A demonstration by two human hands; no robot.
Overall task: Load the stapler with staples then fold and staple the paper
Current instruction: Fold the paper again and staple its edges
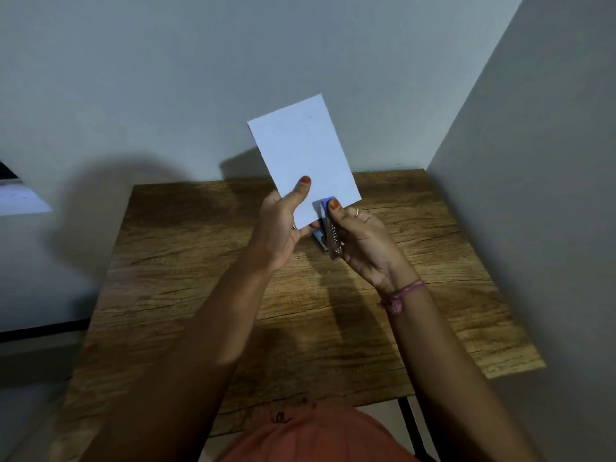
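Nearest the camera was a fold of orange clothing at the bottom edge; from either side of it two bare forearms reached forward over the wooden desk, which stood in a corner between two pale walls; a pink thread band was tied round the right wrist.

Above the middle of the desk the hands met, both raised clear of the wood; the left hand pinched the lower left part of the paper, its thumb flat on the near face and its fingers curled behind the sheet; the right hand gripped the stapler, fingers wrapped round the body, the thumb pressed on its blue-tipped head; a thin ring showed on one finger.

The head of the stapler lay over the lower right corner of the paper, so the two touched there; whether a staple had gone through could not be told.

The paper stood almost upright, tilted a little to the left, its top reaching up against the far wall; its shadow fell on that wall just behind it.
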